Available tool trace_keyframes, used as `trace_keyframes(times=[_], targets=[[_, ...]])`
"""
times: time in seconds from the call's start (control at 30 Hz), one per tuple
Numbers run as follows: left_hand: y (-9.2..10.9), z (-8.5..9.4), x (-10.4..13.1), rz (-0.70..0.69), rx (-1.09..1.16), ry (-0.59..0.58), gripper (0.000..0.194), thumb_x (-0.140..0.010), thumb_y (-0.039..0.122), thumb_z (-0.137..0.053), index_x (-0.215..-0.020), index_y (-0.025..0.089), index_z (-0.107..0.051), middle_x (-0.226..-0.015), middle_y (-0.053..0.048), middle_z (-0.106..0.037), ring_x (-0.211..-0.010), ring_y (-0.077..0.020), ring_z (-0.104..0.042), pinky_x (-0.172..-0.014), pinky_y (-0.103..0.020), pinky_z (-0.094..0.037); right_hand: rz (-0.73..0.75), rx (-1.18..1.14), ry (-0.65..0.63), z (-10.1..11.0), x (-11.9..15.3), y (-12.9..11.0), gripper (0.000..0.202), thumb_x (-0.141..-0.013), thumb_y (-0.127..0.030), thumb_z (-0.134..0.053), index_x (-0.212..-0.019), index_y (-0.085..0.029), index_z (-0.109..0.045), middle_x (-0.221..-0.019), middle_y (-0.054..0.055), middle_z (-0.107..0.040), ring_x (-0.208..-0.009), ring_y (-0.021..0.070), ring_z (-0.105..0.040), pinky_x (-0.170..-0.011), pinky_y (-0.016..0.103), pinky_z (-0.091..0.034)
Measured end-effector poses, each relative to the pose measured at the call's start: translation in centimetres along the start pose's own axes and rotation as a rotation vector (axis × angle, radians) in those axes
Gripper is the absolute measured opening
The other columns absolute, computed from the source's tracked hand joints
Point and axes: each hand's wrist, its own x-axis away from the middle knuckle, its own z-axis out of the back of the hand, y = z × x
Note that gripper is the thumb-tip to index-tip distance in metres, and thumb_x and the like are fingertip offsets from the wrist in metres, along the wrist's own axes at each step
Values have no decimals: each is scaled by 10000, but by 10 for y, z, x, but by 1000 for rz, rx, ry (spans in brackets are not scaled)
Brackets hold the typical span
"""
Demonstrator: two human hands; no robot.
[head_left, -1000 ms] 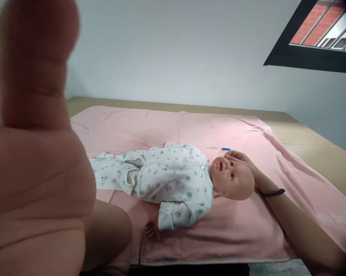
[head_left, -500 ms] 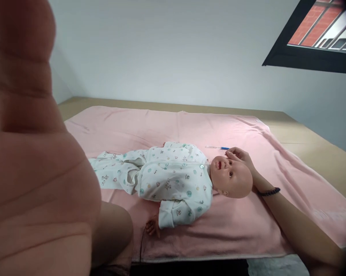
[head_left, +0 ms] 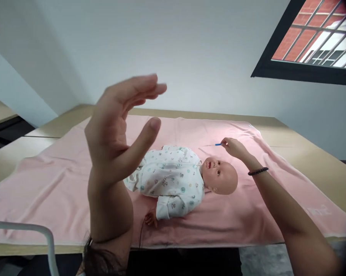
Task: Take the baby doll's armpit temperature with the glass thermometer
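Observation:
My left hand (head_left: 111,130) is raised in front of the camera, thumb and fingers apart with nothing between them. On the pink cloth lies a bald baby doll (head_left: 173,172), face up, its head pointing right. It wears a white printed outfit, and my left hand and forearm hide its legs. Just beyond the doll's head, my right hand (head_left: 235,148) pinches the blue end of a thin, clear thermometer (head_left: 218,144). The thermometer's narrow glass part points left, above the cloth. Whether it touches the cloth is hard to tell.
The pink cloth (head_left: 54,184) covers much of a wooden table (head_left: 310,157). A pale curved bar (head_left: 31,227) stands at the near left. Behind the table is a white wall (head_left: 184,53), with a dark-framed barred window (head_left: 305,71) at upper right.
My left hand has moved away from the camera and rightward, and now shows whole. My right hand has drawn back from the doll's head with the thermometer's blue end. The view has shifted slightly.

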Motion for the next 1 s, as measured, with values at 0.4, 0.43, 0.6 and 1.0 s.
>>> trace_keyframes(times=[0.4,0.43,0.6,1.0], targets=[[-5,-20,0,148,-15,43,367,-978,262,-699,-1343,282,-668,-1268,-55,-747,-1160,-200,-716,-1015,-378,-613,549,-818,444,84,59,-222,186,-960,-319,-769,-1119,-224,-788,-875,36,-730,-767,151,-697,-727,292,-641],[-5,-20,1,114,12,40,383,-969,241,-711,-1346,293,-672,-1242,-50,-757,-1136,-196,-726,-1000,-370,-621,548,-841,467,80,67,-225,180,-956,-296,-775,-1120,-224,-792,-871,34,-733,-759,147,-700,-721,284,-645],[6,-19,1,43,46,30,406,-897,138,-780,-1260,314,-733,-1069,-16,-784,-976,-169,-753,-902,-337,-644,507,-899,510,71,82,-219,157,-925,-228,-805,-1081,-205,-807,-844,41,-738,-738,145,-711,-709,263,-648],[8,-18,-3,46,-19,126,292,-862,164,-826,-1103,327,-802,-961,20,-779,-879,-150,-730,-788,-334,-657,513,-953,441,71,83,-223,126,-928,-246,-803,-1051,-219,-803,-814,21,-737,-694,148,-713,-655,284,-660]])
